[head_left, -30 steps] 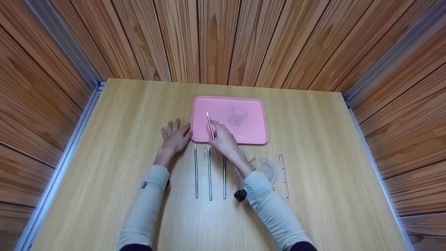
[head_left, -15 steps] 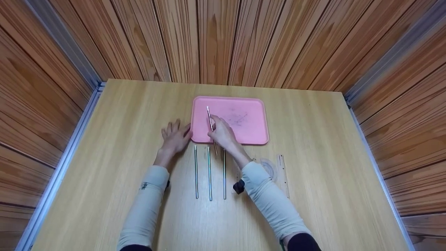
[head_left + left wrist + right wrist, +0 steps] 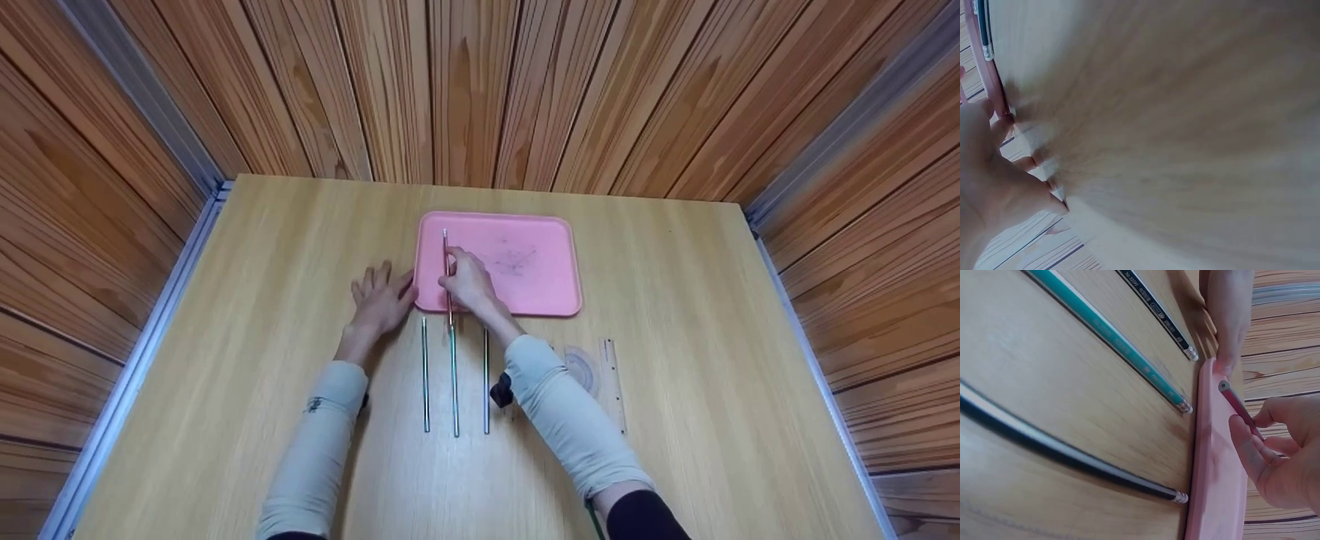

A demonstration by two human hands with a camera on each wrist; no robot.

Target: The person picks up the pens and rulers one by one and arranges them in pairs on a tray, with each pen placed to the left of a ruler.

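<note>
Nearest, the right sleeve [image 3: 570,416] partly screens a protractor [image 3: 583,367] beside a ruler [image 3: 610,375], while three pencils [image 3: 454,390] lie just short of the pink tray [image 3: 540,296]. Beyond, the left hand [image 3: 380,307] rests with fingers spread, touching the tray's left edge; the right hand [image 3: 471,283] pinches a red pencil [image 3: 1235,402] over the tray, before a plank wall [image 3: 465,90].

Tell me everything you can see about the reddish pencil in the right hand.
The reddish pencil is slim and straight, with a painted-looking shaft. Its near end is flat and unsharpened, with a dark core showing; the far end looks silvery, its details too small to make out. The right hand pinches it between thumb and fingers, lengthwise away from the person, over the left part of the pink tray. Whether it touches the tray is unclear.
</note>
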